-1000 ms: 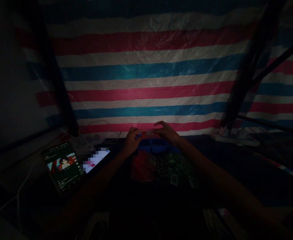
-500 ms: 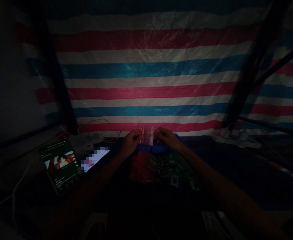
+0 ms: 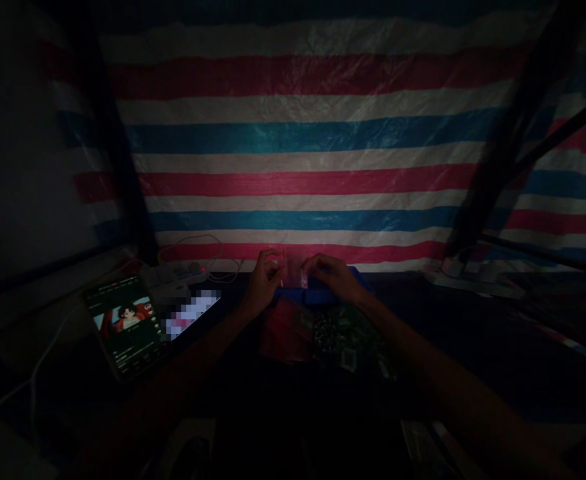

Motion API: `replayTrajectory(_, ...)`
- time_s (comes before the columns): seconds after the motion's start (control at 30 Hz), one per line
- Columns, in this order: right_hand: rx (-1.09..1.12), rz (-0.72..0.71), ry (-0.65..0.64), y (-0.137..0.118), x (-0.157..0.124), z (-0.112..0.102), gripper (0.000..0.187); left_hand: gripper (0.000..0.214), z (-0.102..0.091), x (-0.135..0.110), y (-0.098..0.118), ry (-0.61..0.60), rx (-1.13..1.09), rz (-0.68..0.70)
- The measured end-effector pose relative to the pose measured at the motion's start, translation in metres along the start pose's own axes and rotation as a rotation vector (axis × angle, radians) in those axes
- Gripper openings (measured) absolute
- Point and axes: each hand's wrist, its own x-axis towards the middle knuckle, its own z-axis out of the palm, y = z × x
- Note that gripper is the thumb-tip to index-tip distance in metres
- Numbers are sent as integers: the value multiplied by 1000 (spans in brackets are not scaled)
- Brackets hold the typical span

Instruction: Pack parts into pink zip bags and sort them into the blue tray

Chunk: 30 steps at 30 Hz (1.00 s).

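Dim light leaves details hard to read. Between my hands a small clear plastic bag (image 3: 294, 269) stands upright, with a reddish line along its left edge. My left hand (image 3: 265, 277) pinches that left edge between thumb and fingers. At the opposite edge, the curled fingers of my right hand (image 3: 333, 275) close on the bag; whether they also hold something small is hidden. Just below and behind the hands is a blue tray (image 3: 317, 295). Nearer to me lie a red plastic pack (image 3: 285, 332), a heap of small shiny pieces (image 3: 325, 332) and green packets (image 3: 355, 337) with pale labels.
To the left, a lit tablet (image 3: 125, 327) leans beside a lit phone (image 3: 193, 315). Power strips (image 3: 477, 283) with cables sit on both sides. Dark frame posts (image 3: 503, 153) flank a striped plastic sheet (image 3: 293, 133) behind the table.
My left fingers have shifted slightly up along the bag's edge, and my right fingers have moved a little left toward the bag. The view has shifted slightly.
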Motion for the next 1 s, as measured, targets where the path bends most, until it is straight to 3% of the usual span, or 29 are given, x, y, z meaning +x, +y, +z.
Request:
replayTrajectory(0.1,-72,-16,-27,-3,-1,1,17,24,-2,1,-2,23,75,39)
replayTrajectory(0.23,-87,-18,25,-4,-2,4,18,37,-3,3,-4,-46,109,25)
replayTrajectory(0.33,-91,-17,33,-4,-2,6,17,31,-3,2,-3,-59,92,-1)
replayTrajectory(0.5,-53,22,74,-5,-2,9,29,19,-6,5,-1,22,189,99)
replayTrajectory(0.7,193,100,75,-4,-1,15,43,26,-4,5,-5,5,86,44)
replayTrajectory(0.8,281,129,119,-4,-2,17,47,40,-1,2,-6,19,56,35)
replayTrajectory(1.0,293,200,158,-5,-3,18,37,47,-2,-3,-4,-32,291,237)
